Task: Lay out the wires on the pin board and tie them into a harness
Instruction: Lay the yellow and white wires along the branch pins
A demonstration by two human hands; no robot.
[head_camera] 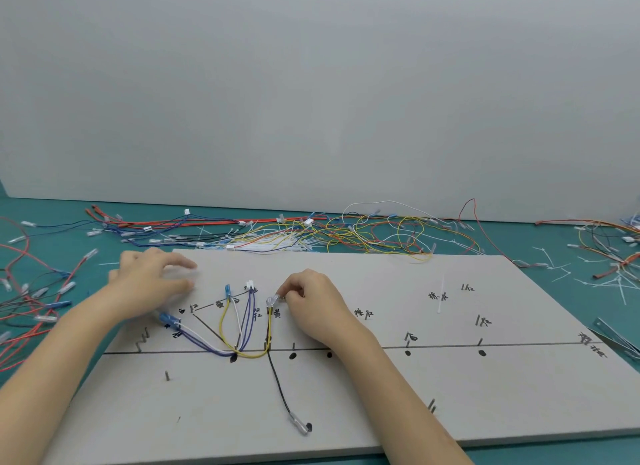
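Pin board (381,388): grey, flat on a teal table (41,343), marked with black lines and handwritten labels, metal pins standing along its long line.

Wires laid on the board: yellow wire (269,326), blue wires (194,338) and a white wire loop to a pin near the board's middle-left; a black wire (281,388) runs toward the board's near edge.

Right hand (311,308): on the board, fingertips pinching the yellow wire's clear terminal (271,301).

Left hand (149,284): blurred over the board's left part, fingers spread, holding nothing visible.

Loose wire pile (346,232): beyond the board's far edge.
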